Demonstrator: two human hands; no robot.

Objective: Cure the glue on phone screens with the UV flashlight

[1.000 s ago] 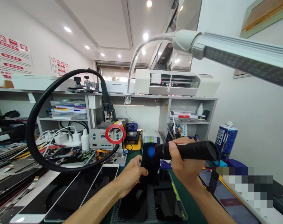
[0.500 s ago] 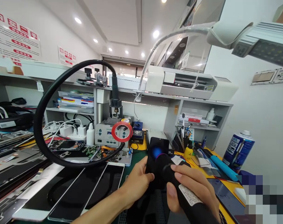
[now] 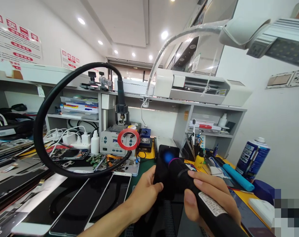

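Observation:
My left hand (image 3: pixel 146 189) grips the left edge of a black smartphone (image 3: pixel 162 177), its thumb lying on the dark glass. The phone is propped up with its screen side toward me. In my right hand (image 3: pixel 211 197) is a black flashlight (image 3: pixel 184 172) with a white label on its barrel. The head of the flashlight points at the upper part of the phone and throws a blue-violet spot on the glass. Whether the flashlight touches the phone I cannot tell. Below the phone, a dark perforated surface partly shows.
Several phone screens (image 3: pixel 110 197) lie at the left. A hot-air station (image 3: pixel 110 143) with a looping black hose (image 3: pixel 38 131) and a red tape roll (image 3: pixel 119 140) stands behind. At the right are a blue spray can (image 3: pixel 253 158), a yellow bottle (image 3: pixel 199 161) and a turquoise tube (image 3: pixel 238 177).
My right hand and the flashlight have moved a little to the right. The blue spot has shifted slightly up and right on the phone. My left hand stays nearly still.

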